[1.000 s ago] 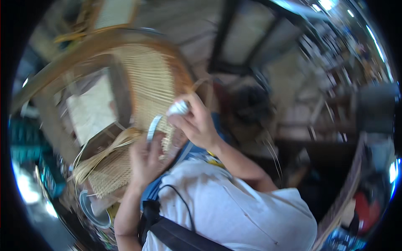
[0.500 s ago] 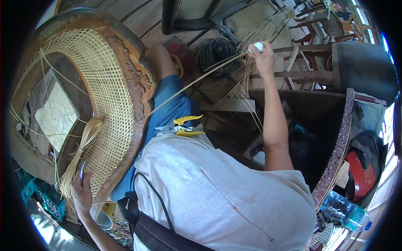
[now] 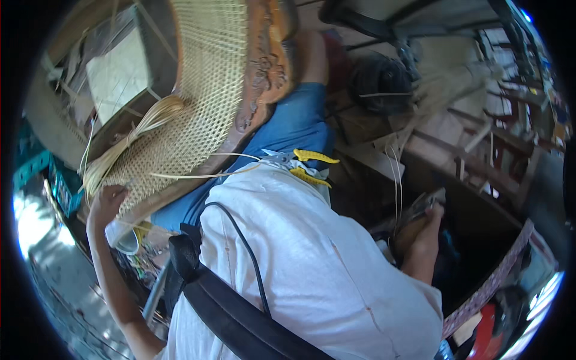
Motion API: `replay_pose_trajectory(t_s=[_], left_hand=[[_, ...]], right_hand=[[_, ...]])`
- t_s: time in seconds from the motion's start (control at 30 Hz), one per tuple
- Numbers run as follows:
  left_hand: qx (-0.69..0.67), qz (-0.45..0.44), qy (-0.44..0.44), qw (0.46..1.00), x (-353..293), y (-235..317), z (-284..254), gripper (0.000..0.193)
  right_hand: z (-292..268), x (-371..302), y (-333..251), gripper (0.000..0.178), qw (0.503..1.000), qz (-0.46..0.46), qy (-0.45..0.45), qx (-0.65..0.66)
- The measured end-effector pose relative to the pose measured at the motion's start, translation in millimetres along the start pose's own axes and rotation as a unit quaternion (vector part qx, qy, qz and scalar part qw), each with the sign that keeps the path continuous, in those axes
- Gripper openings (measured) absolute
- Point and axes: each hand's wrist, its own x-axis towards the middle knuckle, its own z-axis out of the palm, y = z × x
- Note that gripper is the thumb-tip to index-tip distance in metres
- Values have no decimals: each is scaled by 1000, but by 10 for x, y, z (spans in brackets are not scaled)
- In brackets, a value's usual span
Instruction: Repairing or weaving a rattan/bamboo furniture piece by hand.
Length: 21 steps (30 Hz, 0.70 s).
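My left hand is by the lower edge of a woven cane panel, its fingers curled. What they hold, if anything, is hidden. Just above it, a tied bundle of cane strands lies across the weave. Loose cane strands stick out from the panel toward my lap. My right hand is low on the right, over a dark recess, close to a greyish object that is blurred. Its fingers are too smeared to read. Yellow-handled pruning shears rest on my lap by the white shirt.
The carved wooden frame of the chair leans over my blue-clad leg. Farther back are a dark coil and a heap of long cane. Green crates stand at left; a speckled edge bounds the recess at right.
My right hand has dropped from the upper right to the recess, and the strand it held taut now lies loose. The curved metal tool at my left hand no longer shows. The view has shifted.
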Motion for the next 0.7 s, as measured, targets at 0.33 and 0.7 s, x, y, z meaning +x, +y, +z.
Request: replay_pose_trajectory(t_s=[0.33, 0.7], left_hand=[[-122, 116, 76, 983, 576, 1320, 377, 35], [-139, 411, 7, 901, 1053, 2207, 1420, 32]], right_hand=[[-247, -310, -243, 39, 952, -87, 62, -285], [-291, -2409, -2628, 33, 820, -567, 77, 9]])
